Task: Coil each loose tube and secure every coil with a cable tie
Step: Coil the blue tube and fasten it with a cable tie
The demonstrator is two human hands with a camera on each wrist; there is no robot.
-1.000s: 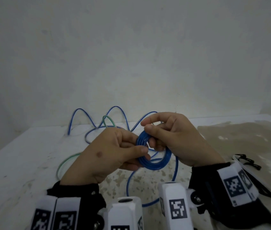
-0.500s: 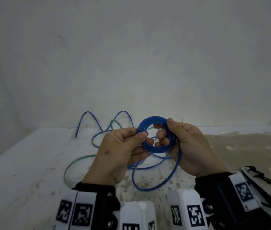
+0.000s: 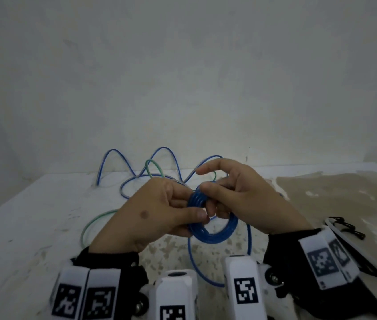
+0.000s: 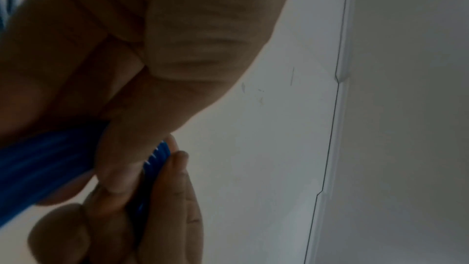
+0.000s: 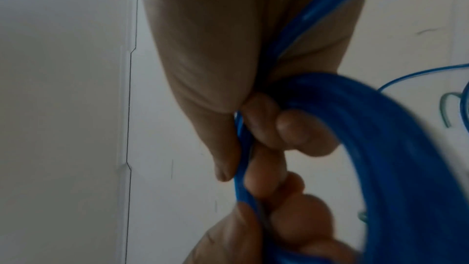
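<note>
A small coil of blue tube (image 3: 215,234) (image 5: 375,127) (image 4: 38,160) hangs between both hands above the white table (image 3: 21,227). My left hand (image 3: 160,211) pinches the coil's left side between thumb and fingers. My right hand (image 3: 236,195) pinches the coil's upper part with thumb and curled fingers, its index finger raised. The loose rest of the blue tube (image 3: 206,269) trails down to the table and loops back to the wall (image 3: 164,151). A green tube (image 3: 90,225) lies loose on the table behind my left hand.
Black cable ties (image 3: 349,229) lie at the right on a brown stained patch of the table (image 3: 321,192). A grey wall stands close behind the table.
The hands have lowered and turned the coil from upright and facing me to tilted flat. The right index finger has lifted off, and another turn of tube lies on the coil.
</note>
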